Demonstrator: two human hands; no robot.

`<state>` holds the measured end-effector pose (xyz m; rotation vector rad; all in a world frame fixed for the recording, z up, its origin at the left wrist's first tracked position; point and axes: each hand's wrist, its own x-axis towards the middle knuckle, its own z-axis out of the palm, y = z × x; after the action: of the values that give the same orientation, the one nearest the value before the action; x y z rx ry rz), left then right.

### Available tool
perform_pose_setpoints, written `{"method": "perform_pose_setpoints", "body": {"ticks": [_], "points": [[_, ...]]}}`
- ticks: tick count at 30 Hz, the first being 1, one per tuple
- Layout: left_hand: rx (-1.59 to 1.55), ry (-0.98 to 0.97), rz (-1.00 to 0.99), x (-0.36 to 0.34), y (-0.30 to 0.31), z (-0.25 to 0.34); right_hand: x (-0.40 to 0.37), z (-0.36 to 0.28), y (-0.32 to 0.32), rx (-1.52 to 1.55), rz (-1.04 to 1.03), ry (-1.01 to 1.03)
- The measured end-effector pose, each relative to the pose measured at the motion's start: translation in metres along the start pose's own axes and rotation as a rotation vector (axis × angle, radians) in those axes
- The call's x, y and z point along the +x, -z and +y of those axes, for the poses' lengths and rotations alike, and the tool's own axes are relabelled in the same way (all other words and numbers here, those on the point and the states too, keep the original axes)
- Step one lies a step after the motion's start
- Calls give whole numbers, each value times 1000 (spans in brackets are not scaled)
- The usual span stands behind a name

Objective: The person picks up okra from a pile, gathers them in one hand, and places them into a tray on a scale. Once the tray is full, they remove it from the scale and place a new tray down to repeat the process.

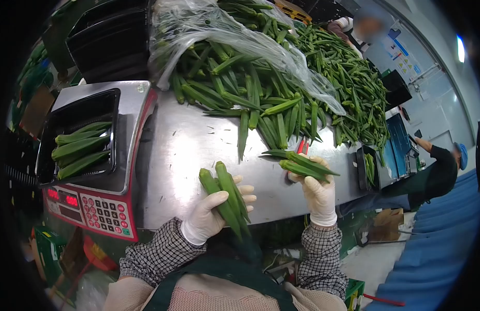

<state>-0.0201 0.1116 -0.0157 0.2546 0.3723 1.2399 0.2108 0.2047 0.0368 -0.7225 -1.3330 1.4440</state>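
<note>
My left hand (pixel 207 213), in a white glove, is closed around a few okra pods (pixel 227 197) at the table's front edge. In my gloved right hand (pixel 318 196) are more okra pods (pixel 304 167), pinched between thumb and fingers over the table's right part. Just behind that hand, a red-handled tool (pixel 303 145) lies partly hidden by the okra. To the left, a black tray (pixel 114 150) holding several okra pods (pixel 80 147) rests on a digital scale (pixel 131 116) with a lit red display.
A large okra heap (pixel 349 78) covers the back of the steel table (pixel 172 171), partly under clear plastic film (pixel 240 39). Black trays (pixel 107 39) are stacked behind the scale. Another tray (pixel 365 173) with okra stands at right. Two co-workers (pixel 437 173) (pixel 349 28) are beyond the table.
</note>
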Motion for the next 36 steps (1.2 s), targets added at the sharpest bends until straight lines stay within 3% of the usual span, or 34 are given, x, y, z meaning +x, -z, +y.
{"method": "perform_pose_setpoints", "body": {"ticks": [3,5,8,11,15,18,21,23,25,29,31,33,35,36], "points": [[9,30,4,-1,-2,1,-4,4,-42,-179,-15,14],[-13,40,-14,-2,4,-2,-7,14,-62,-746,-219,400],[-57,24,-25,-3,10,-3,-21,23,-89,-983,-468,384],[-83,-53,-24,2,19,-9,-16,19,-96,-1040,-550,472],[-247,-43,22,-2,10,-5,-9,-6,-104,-1046,-644,229],[-285,-63,26,-2,5,1,-3,-22,-110,-964,-683,199],[-290,-2,-50,-4,10,3,21,-22,-90,-719,-584,144],[-270,-6,-29,-3,10,2,59,10,-62,-862,-191,175],[-249,-7,-15,-1,9,2,96,38,-46,-1217,-172,486],[-233,-20,22,-2,10,0,135,59,-47,-1806,-335,741],[-232,-19,15,-1,11,-1,148,55,-45,-1750,-352,859],[-206,-34,11,0,12,0,145,36,-53,-1514,-174,864],[-182,-25,9,-2,9,0,140,19,-50,-1104,-51,620],[-182,-27,11,-2,9,0,129,9,-54,-648,18,260]]}}
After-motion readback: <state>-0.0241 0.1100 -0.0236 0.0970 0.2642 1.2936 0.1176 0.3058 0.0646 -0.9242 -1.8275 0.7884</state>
